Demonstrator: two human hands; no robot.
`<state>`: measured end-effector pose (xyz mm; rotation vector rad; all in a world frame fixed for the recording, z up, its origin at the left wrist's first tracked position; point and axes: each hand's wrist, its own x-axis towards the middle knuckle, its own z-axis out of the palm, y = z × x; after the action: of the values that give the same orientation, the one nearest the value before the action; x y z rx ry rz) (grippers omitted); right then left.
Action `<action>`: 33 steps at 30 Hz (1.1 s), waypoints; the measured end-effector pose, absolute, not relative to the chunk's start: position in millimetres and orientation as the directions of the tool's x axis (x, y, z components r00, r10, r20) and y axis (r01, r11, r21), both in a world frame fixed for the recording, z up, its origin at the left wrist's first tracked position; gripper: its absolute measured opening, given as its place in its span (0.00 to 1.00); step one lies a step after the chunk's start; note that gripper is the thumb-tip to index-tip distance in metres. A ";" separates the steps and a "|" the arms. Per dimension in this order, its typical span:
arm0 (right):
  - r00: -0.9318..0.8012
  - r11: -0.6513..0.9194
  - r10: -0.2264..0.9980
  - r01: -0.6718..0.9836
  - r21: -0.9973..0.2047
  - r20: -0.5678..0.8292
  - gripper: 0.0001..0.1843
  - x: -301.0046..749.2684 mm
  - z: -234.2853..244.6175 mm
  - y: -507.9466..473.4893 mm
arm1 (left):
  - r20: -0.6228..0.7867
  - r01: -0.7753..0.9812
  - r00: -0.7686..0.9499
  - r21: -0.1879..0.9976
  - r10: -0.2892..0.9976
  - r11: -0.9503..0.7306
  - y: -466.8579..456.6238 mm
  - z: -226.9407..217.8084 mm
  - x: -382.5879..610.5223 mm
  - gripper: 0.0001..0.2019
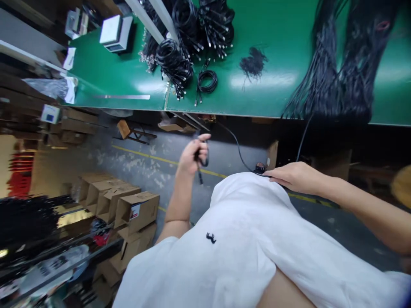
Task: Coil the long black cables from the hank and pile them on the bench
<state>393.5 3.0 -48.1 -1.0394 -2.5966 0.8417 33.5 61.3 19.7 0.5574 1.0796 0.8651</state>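
My left hand (195,155) is raised in front of the bench's edge, fingers curled around a black cable (205,159). A short end of it hangs below the fist, and motion blurs the grip. Close to the white shirt, my right hand (297,176) pinches a black cable (239,147) between thumb and fingers. This length curves up toward the bench's underside on the left; whether it joins the left hand's piece I cannot tell. Another stretch of cable (303,139) drops from the long black cable bundles (345,81) on the bench to behind my right hand.
On the green bench (279,25) are coiled cable bundles (175,62), one single coil (207,81), a heap of thin black strands (253,63), a metal strip (128,97) and a white boxy device (115,33). A stool (136,131) and cardboard boxes (136,209) stand left.
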 end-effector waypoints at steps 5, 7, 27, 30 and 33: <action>-0.559 0.445 0.817 0.455 -0.772 0.142 0.21 343.8 0.7 44.7 | -0.593 -0.091 0.571 0.642 0.568 0.762 37.0 -22.4 85.0 0.18; -0.497 0.368 0.860 0.453 -0.812 0.113 0.21 346.2 0.6 64.2 | -0.533 -0.072 0.682 0.633 0.501 0.771 27.5 -23.2 90.4 0.22; -0.277 0.078 0.960 0.408 -0.910 -0.042 0.23 380.3 -57.6 62.2 | -0.640 -0.222 0.604 0.438 0.475 0.871 0.3 -18.6 101.5 0.16; -0.262 0.082 0.964 0.446 -0.891 -0.042 0.25 400.5 -72.5 63.8 | -0.553 -0.324 0.629 0.453 0.546 0.831 4.8 -16.6 94.2 0.18; -0.264 0.105 0.962 0.581 -0.807 -0.065 0.28 424.6 -87.2 56.6 | -0.404 -0.491 0.636 0.444 0.657 0.749 12.4 -12.1 76.3 0.16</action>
<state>424.6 56.6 -87.2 -1.5002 -1.9021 1.0287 76.3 12.4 -12.1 0.3071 0.5809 0.6673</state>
